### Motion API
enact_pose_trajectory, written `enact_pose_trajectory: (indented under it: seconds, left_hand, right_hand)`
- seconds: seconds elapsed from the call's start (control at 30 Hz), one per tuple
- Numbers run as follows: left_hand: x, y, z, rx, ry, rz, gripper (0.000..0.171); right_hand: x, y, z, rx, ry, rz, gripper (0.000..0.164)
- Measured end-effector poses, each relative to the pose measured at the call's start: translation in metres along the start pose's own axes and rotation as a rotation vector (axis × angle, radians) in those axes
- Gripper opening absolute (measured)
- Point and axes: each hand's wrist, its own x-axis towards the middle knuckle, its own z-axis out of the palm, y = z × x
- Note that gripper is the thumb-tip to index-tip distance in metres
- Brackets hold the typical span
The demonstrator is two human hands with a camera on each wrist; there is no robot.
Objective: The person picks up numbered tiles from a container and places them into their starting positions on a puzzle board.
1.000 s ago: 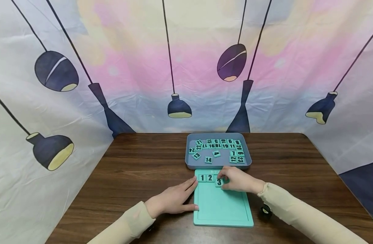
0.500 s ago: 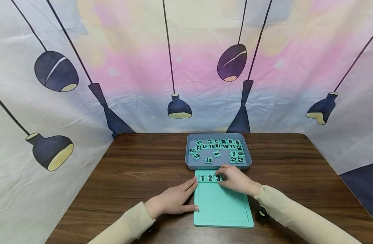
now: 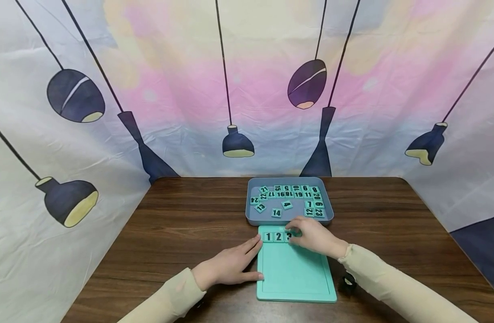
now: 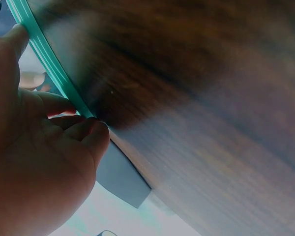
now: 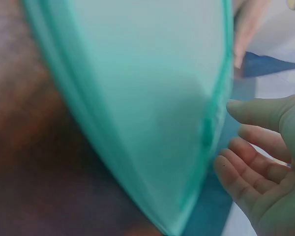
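Closest in are two cream sleeves (image 3: 408, 282) leaning in over a dark wood bench (image 3: 190, 215), with a small black thing (image 3: 348, 281) tucked under the right wrist. The left hand (image 3: 231, 264) is lying along the left edge of a mint green board (image 3: 293, 273). Its fingers are pretty much straight and relaxed, touching the edge but not clenched on anything, and the thumb is spread off toward the near end.

Up at the far end of the board, the right hand (image 3: 316, 237) has its fingers pinching the number 3 tile (image 3: 288, 237), index at the top edge and thumb at the bottom, covering part of it. That tile sits flat in the top row, just right of the number 2 tile (image 3: 278, 237), and then the number 1 tile (image 3: 268, 237) is at the left end.

Right past the board there's a grey-blue tray (image 3: 267, 221) with loads more tiles. The 14 tile (image 3: 276, 213) is nearest, then the 4 tile (image 3: 287, 205) turned at an angle, the rest mostly bunched along the back and right. Behind it all hangs a pastel cloth (image 3: 182, 89) printed with dark lamps.
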Motion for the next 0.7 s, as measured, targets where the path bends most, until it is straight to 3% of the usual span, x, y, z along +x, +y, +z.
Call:
enact_pose_trajectory:
  seconds: [0.47, 0.7]
  left_hand:
    - [-0.001, 0.000, 0.000, 0.009, 0.013, 0.008, 0.088]
    - [0.000, -0.002, 0.002, 0.005, 0.012, 0.015, 0.087]
  right_hand:
    - [0.042, 0.011, -0.077, 0.083, 0.104, 0.079, 0.031]
    - [0.067, 0.014, -0.097, 0.097, 0.096, 0.124, 0.035]
